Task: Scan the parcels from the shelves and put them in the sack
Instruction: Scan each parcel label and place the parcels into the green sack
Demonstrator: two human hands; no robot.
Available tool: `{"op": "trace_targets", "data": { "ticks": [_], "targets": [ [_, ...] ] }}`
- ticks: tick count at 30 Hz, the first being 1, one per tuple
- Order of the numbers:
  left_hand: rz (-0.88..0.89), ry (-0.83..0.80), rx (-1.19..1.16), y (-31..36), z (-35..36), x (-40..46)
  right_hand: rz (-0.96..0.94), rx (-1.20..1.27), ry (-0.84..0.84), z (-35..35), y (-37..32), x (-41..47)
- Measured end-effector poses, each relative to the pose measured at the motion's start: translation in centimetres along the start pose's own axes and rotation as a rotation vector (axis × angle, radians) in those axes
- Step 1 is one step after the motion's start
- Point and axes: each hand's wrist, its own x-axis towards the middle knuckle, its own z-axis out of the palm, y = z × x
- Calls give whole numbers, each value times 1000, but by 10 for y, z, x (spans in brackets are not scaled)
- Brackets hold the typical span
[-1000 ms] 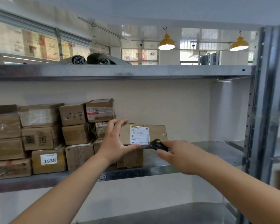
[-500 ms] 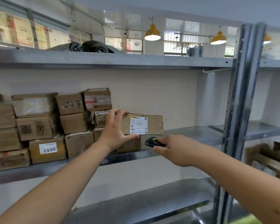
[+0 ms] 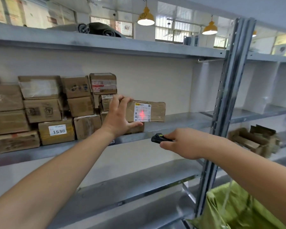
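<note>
My left hand [image 3: 118, 115] grips the left end of a flat brown cardboard parcel [image 3: 157, 110], holding it upright just above the middle shelf [image 3: 180, 121]. Its white label [image 3: 142, 112] faces me and a red scan light glows on it. My right hand [image 3: 183, 143] holds a small black scanner [image 3: 158, 138], below and to the right of the parcel, aimed up at the label. A green sack [image 3: 234, 210] sits open at the bottom right, below my right forearm.
Several stacked brown parcels [image 3: 53, 106] fill the left of the middle shelf, one marked 1538 [image 3: 57, 130]. A grey metal upright [image 3: 228, 96] stands to the right. More cardboard boxes [image 3: 253, 139] lie on the neighbouring shelf. Dark rolled bags [image 3: 97, 29] rest on the top shelf.
The view has swung right and down, bringing the green sack into sight. My right hand drew the scanner back and lower from the parcel, and a red light now shows on the label.
</note>
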Motion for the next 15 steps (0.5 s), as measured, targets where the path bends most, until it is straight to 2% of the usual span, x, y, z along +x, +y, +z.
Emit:
{"op": "trace_targets", "data": {
  "ticks": [15],
  "targets": [
    [21, -36, -158, 44, -14, -67, 129, 11, 57, 29, -14, -82]
  ]
}}
